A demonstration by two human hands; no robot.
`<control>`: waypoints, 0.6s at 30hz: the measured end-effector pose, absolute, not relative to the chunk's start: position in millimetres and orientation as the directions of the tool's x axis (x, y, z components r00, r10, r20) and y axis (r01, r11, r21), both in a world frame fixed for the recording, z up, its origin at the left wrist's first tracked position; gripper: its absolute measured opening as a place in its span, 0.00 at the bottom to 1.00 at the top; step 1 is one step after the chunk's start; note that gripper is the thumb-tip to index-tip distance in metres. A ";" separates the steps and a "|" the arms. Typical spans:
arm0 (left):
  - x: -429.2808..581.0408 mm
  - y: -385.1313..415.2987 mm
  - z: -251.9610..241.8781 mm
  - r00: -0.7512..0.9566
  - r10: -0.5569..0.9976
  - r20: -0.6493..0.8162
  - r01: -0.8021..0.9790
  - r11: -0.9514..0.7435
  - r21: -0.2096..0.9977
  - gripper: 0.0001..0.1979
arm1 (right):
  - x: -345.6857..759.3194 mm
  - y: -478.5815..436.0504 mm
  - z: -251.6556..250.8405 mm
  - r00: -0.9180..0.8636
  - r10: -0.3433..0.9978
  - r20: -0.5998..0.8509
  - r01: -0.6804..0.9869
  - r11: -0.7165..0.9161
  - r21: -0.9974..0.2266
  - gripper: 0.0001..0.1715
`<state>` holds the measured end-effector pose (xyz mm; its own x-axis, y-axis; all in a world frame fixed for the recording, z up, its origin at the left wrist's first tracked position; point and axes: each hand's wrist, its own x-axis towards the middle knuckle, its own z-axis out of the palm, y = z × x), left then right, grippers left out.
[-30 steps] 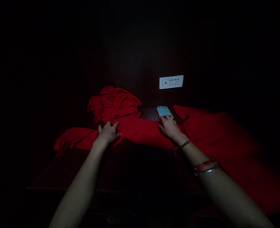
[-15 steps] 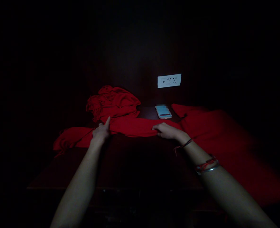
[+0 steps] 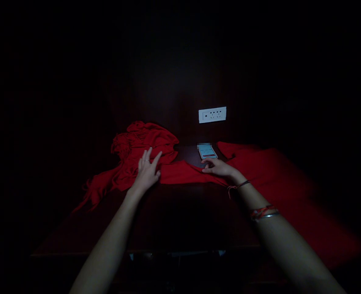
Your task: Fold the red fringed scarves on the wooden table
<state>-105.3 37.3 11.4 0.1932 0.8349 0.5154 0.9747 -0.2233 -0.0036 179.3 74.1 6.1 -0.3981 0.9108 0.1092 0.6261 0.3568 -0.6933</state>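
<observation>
A red fringed cloth (image 3: 180, 172) stretches across the dark table, bunched into a heap at the back left and spread wide on the right. My left hand (image 3: 148, 171), a ring on one finger, is over the cloth with its fingers spread and nothing gripped. At the strip's right part, my right hand (image 3: 215, 168) has its fingers bent at the cloth's back edge, just in front of the phone. Whether those fingers pinch the cloth cannot be made out.
A lit phone (image 3: 207, 152) lies on the table (image 3: 107, 232) near the wall. A white socket plate (image 3: 212, 115) is on the dark wall behind it. The table's front edge runs below my forearms.
My left hand has moved right and spread its fingers. The cloth's left end has bunched and shifted, and the middle strip has changed shape. The view has tilted up slightly.
</observation>
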 end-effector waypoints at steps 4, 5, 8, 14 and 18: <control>-80.2 43.8 -5.9 0.463 0.777 0.427 0.864 -0.503 -0.021 0.28 | 181.8 60.5 23.8 -0.505 0.861 0.059 0.749 0.471 -0.467 0.29; -78.6 46.9 -10.8 0.465 0.792 0.397 0.860 -0.510 0.011 0.27 | 182.1 57.8 27.0 -0.497 0.868 0.024 0.782 0.459 -0.421 0.29; -80.2 55.6 -20.0 0.405 0.835 0.372 0.874 -0.473 0.109 0.23 | 182.6 54.3 30.6 -0.428 0.904 -0.004 0.856 0.404 -0.323 0.23; -88.6 55.9 -10.5 0.384 0.838 0.388 0.892 -0.445 0.080 0.15 | 187.4 60.2 26.8 -0.301 0.942 0.151 0.898 0.333 -0.289 0.17; -92.4 47.4 1.6 0.481 0.812 0.331 0.855 -0.518 0.029 0.08 | 191.2 58.9 29.2 -0.268 0.942 0.200 0.895 0.321 -0.311 0.17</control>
<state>-92.4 47.4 1.6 0.4811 0.8116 0.3314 0.8546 -0.5185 0.0290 191.2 58.9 29.2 -0.2683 0.9424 0.1999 0.8946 0.3207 -0.3111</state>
